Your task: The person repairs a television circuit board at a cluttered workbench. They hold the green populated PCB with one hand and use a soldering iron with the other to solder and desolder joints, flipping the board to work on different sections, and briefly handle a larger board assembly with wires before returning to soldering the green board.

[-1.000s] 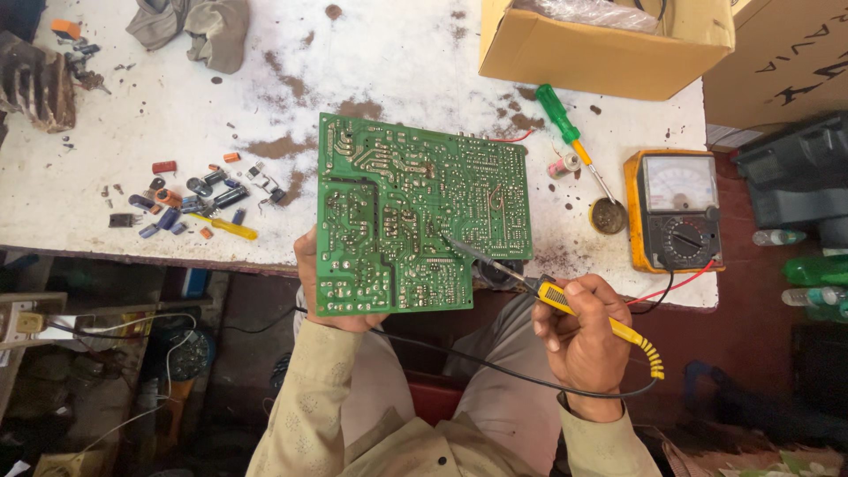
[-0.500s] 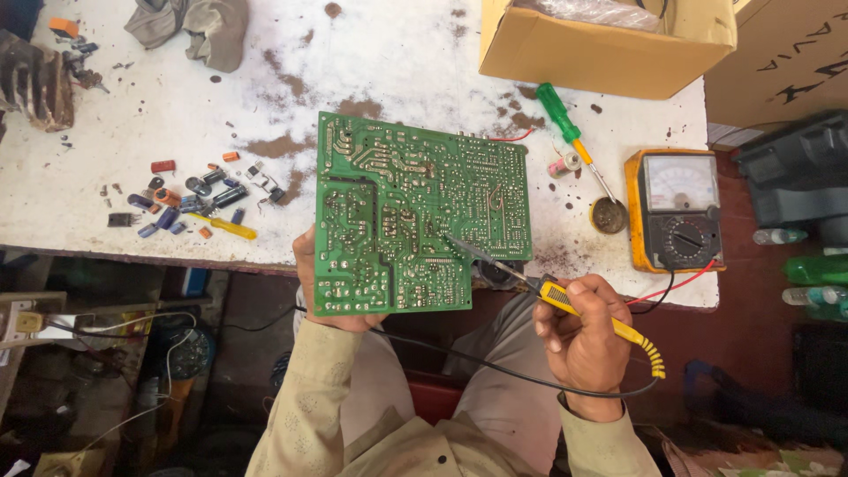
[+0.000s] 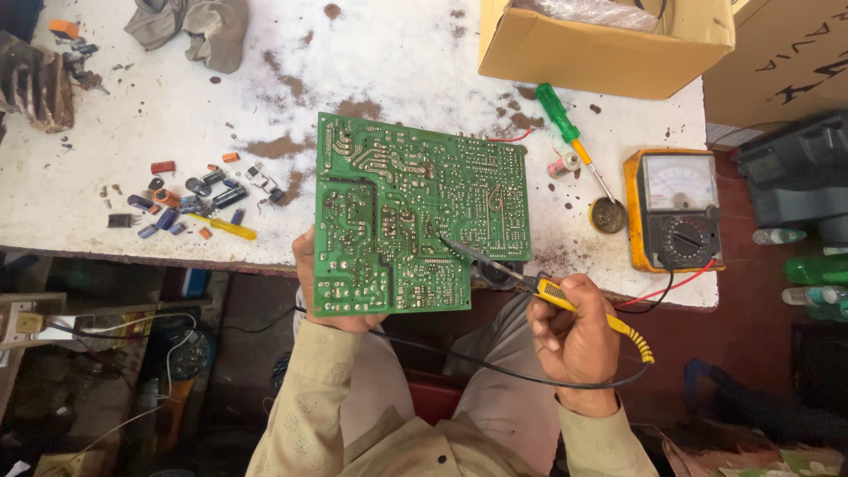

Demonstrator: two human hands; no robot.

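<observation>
A white worktable [image 3: 177, 124] with a stained, chipped top fills the upper view; brown patches show through its paint. A cardboard box [image 3: 609, 44] stands at its far edge. Below the table's front edge the space is dim, with tangled wires [image 3: 115, 327] at left. To the right, a dark red floor [image 3: 760, 336] holds 2 green bottles [image 3: 817, 269].

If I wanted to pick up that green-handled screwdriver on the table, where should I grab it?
Probably by the green handle of the screwdriver, coming from above. It lies flat on the white table, handle toward the cardboard box; its thin shaft points at a small round tin.
</observation>
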